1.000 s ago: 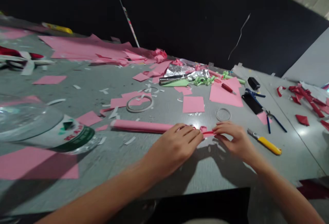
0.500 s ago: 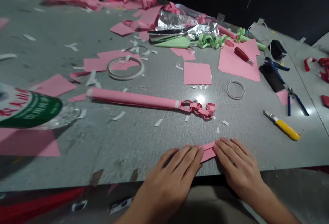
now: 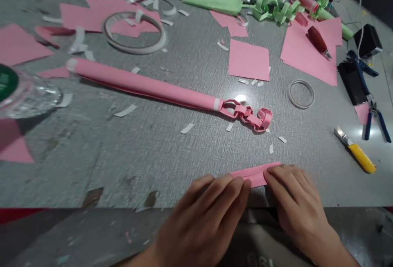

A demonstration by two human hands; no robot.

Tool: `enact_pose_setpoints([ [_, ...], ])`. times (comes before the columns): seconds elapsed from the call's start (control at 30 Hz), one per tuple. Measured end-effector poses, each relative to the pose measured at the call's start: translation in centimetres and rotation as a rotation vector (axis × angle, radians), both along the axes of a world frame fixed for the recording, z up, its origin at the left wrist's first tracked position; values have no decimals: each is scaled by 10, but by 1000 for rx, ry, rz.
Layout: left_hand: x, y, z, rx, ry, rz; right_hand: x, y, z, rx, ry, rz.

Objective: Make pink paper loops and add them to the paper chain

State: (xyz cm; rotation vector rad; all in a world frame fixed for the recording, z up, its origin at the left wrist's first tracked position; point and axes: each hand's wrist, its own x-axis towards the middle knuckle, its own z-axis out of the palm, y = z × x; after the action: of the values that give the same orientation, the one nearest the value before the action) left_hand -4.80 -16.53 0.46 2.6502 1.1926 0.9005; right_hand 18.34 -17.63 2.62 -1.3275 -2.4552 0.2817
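A folded strip of pink paper (image 3: 257, 176) lies at the table's front edge with a crease running along it. My left hand (image 3: 208, 218) grips its left end, fingers bent and close together, the thumb hidden. On the right part of the strip rest the pressed fingertips of my right hand (image 3: 299, 201); its thumb cannot be seen either. Beyond both hands lies a rolled pink paper tube (image 3: 141, 88), taped at each end. A chain of pink paper loops (image 3: 247, 115) extends from the tube's right end.
To the right are a yellow utility knife (image 3: 361, 157) with its blade out and blue-handled pliers (image 3: 382, 124). Two tape rolls lie about, a large one (image 3: 159, 42) and a small one (image 3: 290, 97). A plastic bottle (image 3: 37, 97) lies at left. Pink squares (image 3: 248, 60) and white scraps are scattered.
The camera view has tilted down and closer to the table. More of the pink strip shows beside my right hand, its upper edge now visible. Both hands stay on the paper.
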Motion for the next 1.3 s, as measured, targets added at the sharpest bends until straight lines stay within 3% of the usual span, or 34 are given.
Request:
enact_pose_setpoints([
  [0.27,-1,5,-2,-63,-48,-14,-7,12,9,-84,118,-72],
  [0.47,1,5,-2,-15,-79,31,-9,15,8,-121,157,-91],
  [0.83,-2,-3,-9,-22,-36,-11,-6,21,3,-50,55,-3],
  [1.3,-4,-11,-12,47,43,14,-8,20,-6,12,80,-31],
])
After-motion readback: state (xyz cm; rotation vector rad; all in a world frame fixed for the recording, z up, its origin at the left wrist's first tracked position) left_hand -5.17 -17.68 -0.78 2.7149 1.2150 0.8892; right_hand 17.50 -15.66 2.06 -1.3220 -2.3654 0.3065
